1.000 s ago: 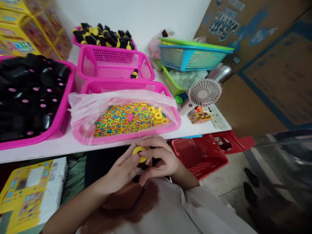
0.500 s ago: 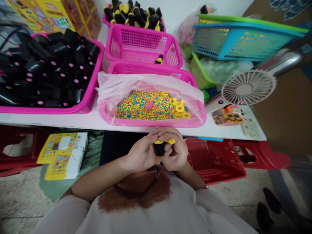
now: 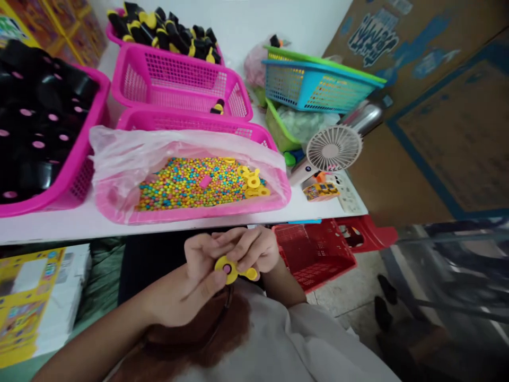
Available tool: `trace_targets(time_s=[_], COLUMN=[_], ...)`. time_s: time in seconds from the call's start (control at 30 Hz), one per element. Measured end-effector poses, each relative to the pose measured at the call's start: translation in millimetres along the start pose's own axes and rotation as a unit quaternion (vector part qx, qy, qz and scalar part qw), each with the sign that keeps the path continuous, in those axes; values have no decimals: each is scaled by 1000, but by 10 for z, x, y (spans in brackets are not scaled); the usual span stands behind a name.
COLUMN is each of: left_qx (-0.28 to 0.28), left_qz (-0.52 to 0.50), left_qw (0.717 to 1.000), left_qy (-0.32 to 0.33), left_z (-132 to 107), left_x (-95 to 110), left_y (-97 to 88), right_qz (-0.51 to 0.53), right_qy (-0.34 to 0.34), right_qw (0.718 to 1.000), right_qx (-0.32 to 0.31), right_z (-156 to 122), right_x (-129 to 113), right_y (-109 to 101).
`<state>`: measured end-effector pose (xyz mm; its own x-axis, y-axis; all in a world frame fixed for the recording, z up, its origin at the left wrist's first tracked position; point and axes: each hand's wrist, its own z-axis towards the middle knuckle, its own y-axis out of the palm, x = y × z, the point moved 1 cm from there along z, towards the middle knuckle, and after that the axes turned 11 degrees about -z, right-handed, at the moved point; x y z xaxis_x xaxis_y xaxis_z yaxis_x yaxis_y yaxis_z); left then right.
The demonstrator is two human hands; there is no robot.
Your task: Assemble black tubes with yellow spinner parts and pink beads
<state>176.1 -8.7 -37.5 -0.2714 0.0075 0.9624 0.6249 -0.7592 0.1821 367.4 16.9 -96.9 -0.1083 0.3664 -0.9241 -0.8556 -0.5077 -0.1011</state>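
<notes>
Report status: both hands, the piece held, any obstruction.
Left hand, right hand: both on yellow ring piece. Pink centre showing. Bead basket beyond, on the table; nothing visible blocking the hands.

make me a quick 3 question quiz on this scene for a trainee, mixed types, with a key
1. Multiple choice: what makes up most of the contents of the plastic-lined pink basket?
a) black caps
b) small coloured balls
c) folded cartons

2. Look at the yellow ring with the pink centre. True or false: it is lying on the table.

3. Fill in the colour: the crate below the table edge, to the right of the hands, is ___.

Key:
1. b
2. False; it is held between the left hand and the right hand
3. red
</notes>
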Motion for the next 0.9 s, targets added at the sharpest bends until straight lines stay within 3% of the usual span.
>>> trace_targets(time_s=[0.07, 0.17, 0.3, 0.4, 0.5, 0.6, 0.67, 0.73, 0.8, 0.83, 0.87, 0.9], left_qx=[-59, -83, -115, -122, -95, -105, -106, -82, -57, -50, -48, -52], left_qz=[156, 282, 327, 337, 384, 416, 400, 376, 358, 352, 349, 347], left_qw=[984, 951, 934, 929, 914, 898, 904, 916, 923, 923, 922, 920], left_qy=[61, 100, 89, 92, 93, 102, 106, 111, 132, 149, 164, 173], left_z=[12, 73, 153, 161, 137, 112, 104, 101, 99, 99, 100, 104], left_x=[69, 210, 334, 298, 186, 91, 65, 66, 86, 98, 110, 120], left_y=[-44, -36, 56, 66, 9, -45, -67, -81, -84, -80, -74, -64], right_qz=[23, 93, 236, 286, 291, 208, 147, 64, -80, -167, -256, -333], right_qy=[15, 96, 199, 273, 324, 314, 283, 222, 153, 126, 113, 117], right_qw=[1000, 988, 951, 918, 898, 920, 941, 965, 965, 939, 873, 781], right_qx=[11, 72, 38, 11, 59, 111, 116, 122, 197, 273, 400, 515], right_z=[-18, -127, -265, -309, -339, -360, -372, -392, -422, -439, -460, -477], right_x=[-6, -58, -109, -104, -74, -79, -139, -252, -390, -453, -504, -535], right_y=[-5, 99, 268, 311, 332, 374, 362, 228, -87, -309, -563, -821])
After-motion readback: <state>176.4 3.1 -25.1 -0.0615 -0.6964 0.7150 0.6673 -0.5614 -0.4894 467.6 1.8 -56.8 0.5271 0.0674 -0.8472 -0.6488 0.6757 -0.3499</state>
